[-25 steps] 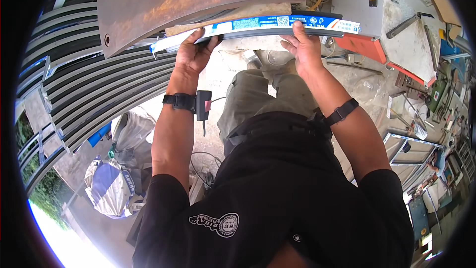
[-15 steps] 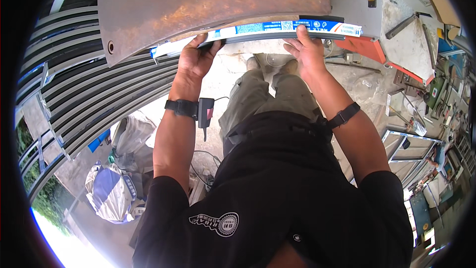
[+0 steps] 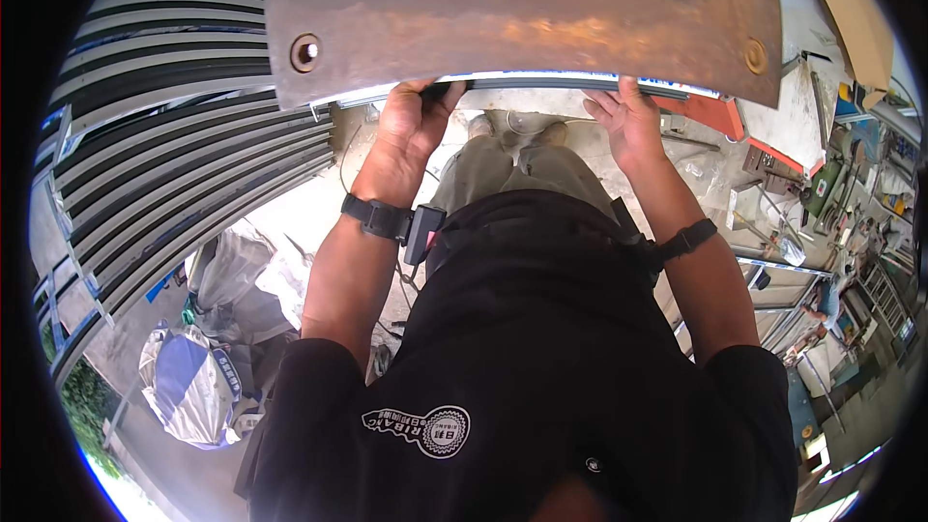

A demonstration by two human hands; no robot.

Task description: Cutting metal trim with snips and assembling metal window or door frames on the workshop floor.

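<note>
A long, narrow metal profile (image 3: 541, 85) with blue and white film runs along the near edge of a brown, worn metal plate (image 3: 522, 10). The plate's edge covers much of the film side. My left hand (image 3: 411, 126) grips the profile left of its middle, thumb above and fingers curled below. Further right, my right hand (image 3: 633, 126) holds it the same way, its thumb against the plate's edge and its fingers partly beneath. Whether the profile rests on something under the plate is hidden.
On the left stands a rack of long grey and black profiles (image 3: 184, 164). Crumpled bags (image 3: 193, 377) lie below it. Right of the plate is a red-edged bench (image 3: 783, 126). Tools and frames (image 3: 831, 193) clutter the far right, where a small figure, seemingly a person (image 3: 826, 302), appears.
The plate now sits further right in view and covers more of the profile's printed film. Both hands, still on the profile, appear slightly lower and further right.
</note>
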